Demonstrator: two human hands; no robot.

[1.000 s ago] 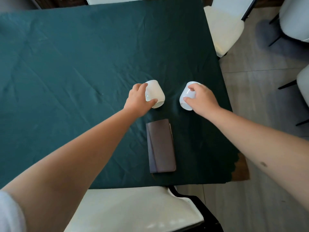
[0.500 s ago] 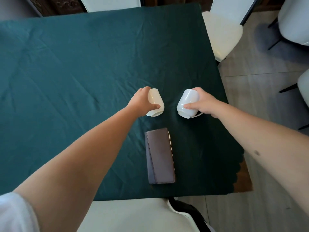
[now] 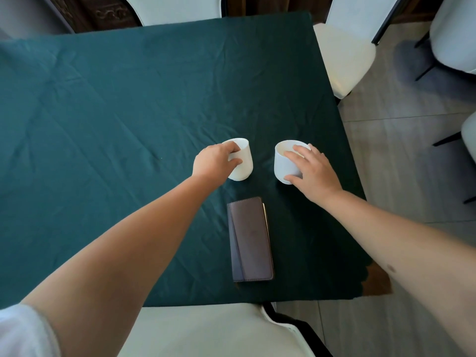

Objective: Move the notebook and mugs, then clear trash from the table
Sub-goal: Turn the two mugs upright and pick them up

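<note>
Two white mugs stand upright on the dark green tablecloth [image 3: 103, 124]. My left hand [image 3: 213, 162] grips the left mug [image 3: 243, 163] from its left side, fingers curled round its wall. My right hand [image 3: 313, 171] holds the right mug [image 3: 283, 163], fingers over its rim and thumb against its lower side. A brown closed notebook [image 3: 251, 240] lies flat just nearer than the mugs, lengthwise toward me. No trash shows on the table.
White chairs stand around the table: one at the near edge [image 3: 206, 331], one at the far right corner [image 3: 345, 52], another at the far edge [image 3: 175, 6]. Grey tiled floor [image 3: 399, 155] lies to the right, with more chairs.
Both mugs were tilted in my hands, bottoms toward me; now they stand upright on the cloth with their openings up. My right hand has loosened over its mug.
</note>
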